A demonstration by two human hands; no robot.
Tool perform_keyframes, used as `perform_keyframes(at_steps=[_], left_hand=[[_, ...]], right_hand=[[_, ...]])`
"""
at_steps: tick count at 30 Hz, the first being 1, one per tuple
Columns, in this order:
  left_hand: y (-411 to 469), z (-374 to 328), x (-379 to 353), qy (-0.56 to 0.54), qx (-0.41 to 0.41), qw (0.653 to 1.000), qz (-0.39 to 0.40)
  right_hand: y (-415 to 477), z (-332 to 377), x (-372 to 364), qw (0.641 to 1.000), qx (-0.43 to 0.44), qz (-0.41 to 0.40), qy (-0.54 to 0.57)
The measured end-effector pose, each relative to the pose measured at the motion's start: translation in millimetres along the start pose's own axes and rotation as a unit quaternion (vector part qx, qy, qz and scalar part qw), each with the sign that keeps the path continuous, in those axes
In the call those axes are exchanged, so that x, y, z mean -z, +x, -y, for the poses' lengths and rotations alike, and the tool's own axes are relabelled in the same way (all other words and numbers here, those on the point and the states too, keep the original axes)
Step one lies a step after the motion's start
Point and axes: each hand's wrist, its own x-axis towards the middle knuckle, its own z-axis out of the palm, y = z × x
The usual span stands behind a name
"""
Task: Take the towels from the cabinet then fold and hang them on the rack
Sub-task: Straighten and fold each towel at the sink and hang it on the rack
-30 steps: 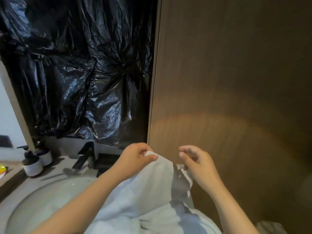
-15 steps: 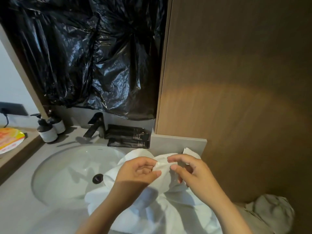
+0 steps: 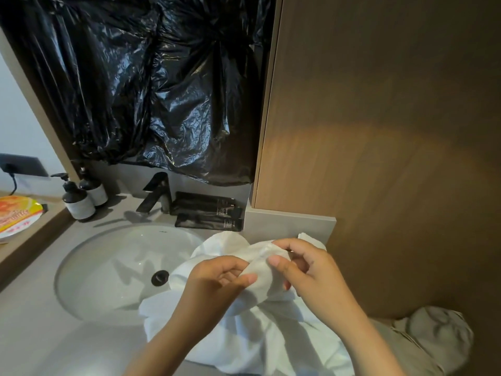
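White towel (image 3: 244,335) is bunched on the counter (image 3: 29,335) at the sink's right edge, part of it spilling over the basin (image 3: 108,272) rim, not folded. You hold one raised corner of it with both hands: your left hand (image 3: 219,283) pinches the cloth between thumb and curled fingers, and your right hand (image 3: 306,270) pinches the same fold just beside it, thumb on top. The hands are close together, nearly touching.

Drain (image 3: 160,277) shows left of the towel. Behind the basin: black faucet (image 3: 157,192), black tubes (image 3: 208,213) lying flat, two pump bottles (image 3: 78,199) at the left. Instant noodle cup (image 3: 16,215) sits on the wooden ledge far left, wall socket (image 3: 21,165) above it. Black plastic sheet (image 3: 162,90) covers the wall over the sink. Wooden panel (image 3: 379,131) fills the right side. Grey fabric (image 3: 439,335) lower right, can't tell what it is.
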Motion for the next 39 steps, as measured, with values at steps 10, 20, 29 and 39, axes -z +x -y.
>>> perform_keyframes(at_steps=[10, 20, 29, 39], left_hand=[[-2.3, -1.1, -11.3, 0.031, -0.097, 0.994, -0.045], [0.2, 8.9, -7.1, 0.093, -0.181, 0.979, -0.028], [2.0, 22.5, -0.1, 0.132, -0.164, 0.977, -0.019], [19.5, 30.1, 19.3, 0.218, -0.113, 0.969, -0.025]], right_hand=[[-3.6, 12.5, -2.9, 0.998, 0.018, -0.054, 0.011], [-7.6, 10.9, -6.1, 0.996, -0.001, -0.068, 0.052], [5.0, 14.0, 12.2, 0.987, 0.053, -0.13, 0.077], [34.0, 41.1, 68.0, 0.965, 0.119, -0.226, 0.057]])
